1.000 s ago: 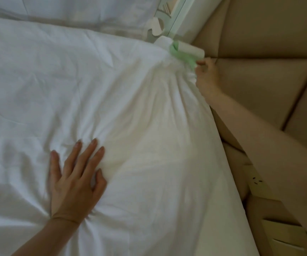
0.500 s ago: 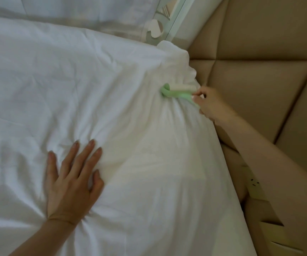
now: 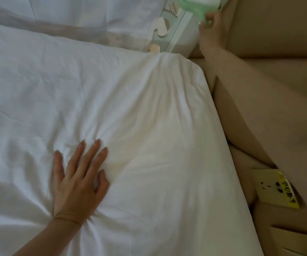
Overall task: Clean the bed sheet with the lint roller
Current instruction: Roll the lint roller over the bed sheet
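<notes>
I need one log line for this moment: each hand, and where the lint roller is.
left hand: flat, pressing bed sheet | right hand: grips lint roller | roller: off the sheet, past its far corner

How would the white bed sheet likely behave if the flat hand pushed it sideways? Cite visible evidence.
Probably floppy: the bed sheet bunches into creases radiating from the left hand pressing flat on it. It would likely slide and wrinkle rather than move as one piece, since folds also gather toward its corner.
</notes>
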The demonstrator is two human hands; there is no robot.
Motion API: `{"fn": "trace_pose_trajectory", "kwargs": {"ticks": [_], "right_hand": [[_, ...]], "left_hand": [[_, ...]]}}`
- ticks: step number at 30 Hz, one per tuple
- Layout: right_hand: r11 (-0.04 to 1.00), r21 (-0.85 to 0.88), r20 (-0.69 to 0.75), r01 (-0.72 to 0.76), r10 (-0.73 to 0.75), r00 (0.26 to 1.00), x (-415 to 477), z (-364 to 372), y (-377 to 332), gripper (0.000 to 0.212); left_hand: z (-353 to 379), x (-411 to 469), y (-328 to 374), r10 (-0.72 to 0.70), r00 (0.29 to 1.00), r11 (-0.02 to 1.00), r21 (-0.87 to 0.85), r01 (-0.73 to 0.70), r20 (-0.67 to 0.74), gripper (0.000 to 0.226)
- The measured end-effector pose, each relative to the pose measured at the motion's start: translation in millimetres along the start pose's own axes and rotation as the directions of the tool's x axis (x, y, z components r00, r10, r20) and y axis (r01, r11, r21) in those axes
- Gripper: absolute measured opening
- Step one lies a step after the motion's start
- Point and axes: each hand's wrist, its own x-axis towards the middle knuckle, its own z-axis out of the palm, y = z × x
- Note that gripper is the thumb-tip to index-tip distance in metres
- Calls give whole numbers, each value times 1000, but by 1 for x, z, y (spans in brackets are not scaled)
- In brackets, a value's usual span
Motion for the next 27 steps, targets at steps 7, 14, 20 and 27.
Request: {"fn": "trace_pose_trajectory", "kwargs": {"ticks": [7,14,20,27], "right_hand": [[951,-293,357,-103,208,911,-75,-72,57,14],[938,-265,351,-225,311,883,-65,-33,80,9],[981,-165,228,-105,141,963,-32,-3,70,12],[991,-101,205,-86,105,973,-88,-62,101,9]], "left_hand": [[0,0,1,1,1000,1000,-11,-1,-16,46],[0,0,1,2,1000,1000,-6,-2,-6,46],[3,-2,-2,-1,1000,1000,-1,1,0,47],[2,-1,-1,4,1000,1000,13,-4,-11,47]]}}
